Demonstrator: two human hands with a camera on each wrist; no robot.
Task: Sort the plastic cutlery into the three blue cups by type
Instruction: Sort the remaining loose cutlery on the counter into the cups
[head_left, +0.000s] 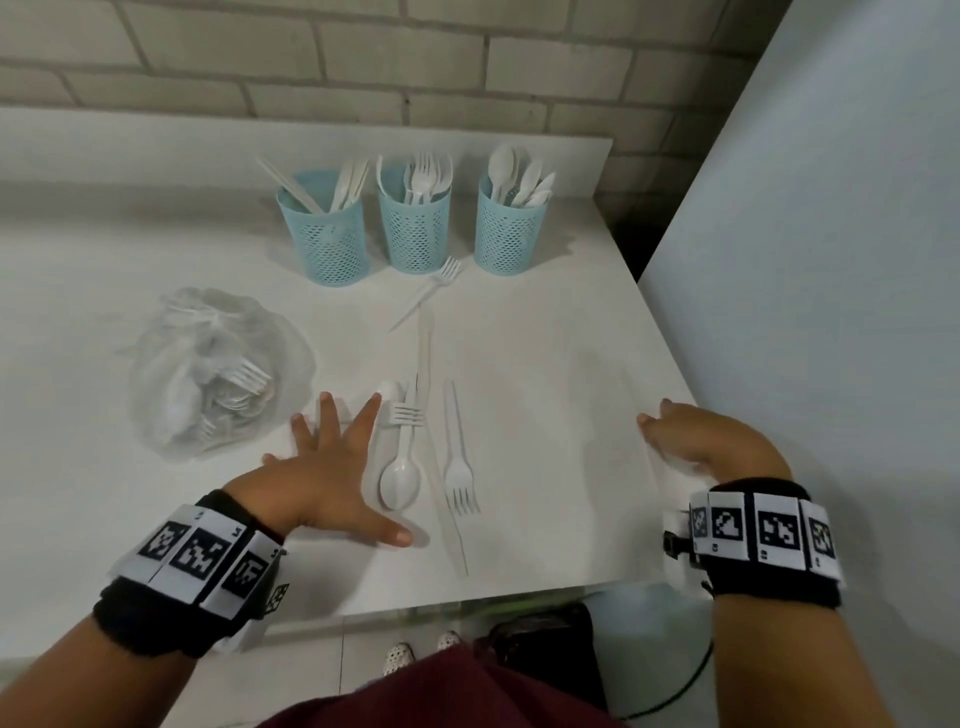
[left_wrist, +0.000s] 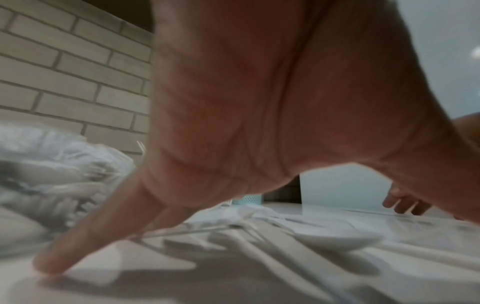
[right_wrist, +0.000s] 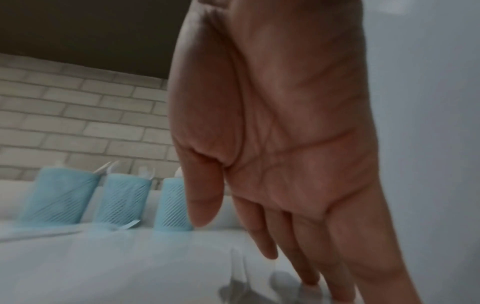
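Observation:
Three blue mesh cups stand in a row at the back of the white table: the left cup (head_left: 331, 234) holds knives, the middle cup (head_left: 414, 226) forks, the right cup (head_left: 510, 228) spoons. Loose white cutlery lies in the middle: a spoon (head_left: 400, 480), a fork (head_left: 460, 467), a short fork (head_left: 408, 414) across the spoon's handle, a knife (head_left: 426, 353) and another fork (head_left: 431, 291) near the cups. My left hand (head_left: 337, 467) lies spread flat on the table just left of the spoon, holding nothing. My right hand (head_left: 696, 441) rests with straight fingers at the table's right edge, empty.
A clear plastic bag (head_left: 208, 369) with more cutlery lies left of my left hand. A brick wall (head_left: 363, 62) runs behind the cups. A pale panel (head_left: 831, 260) stands along the table's right side. The table's front edge (head_left: 467, 597) is near my wrists.

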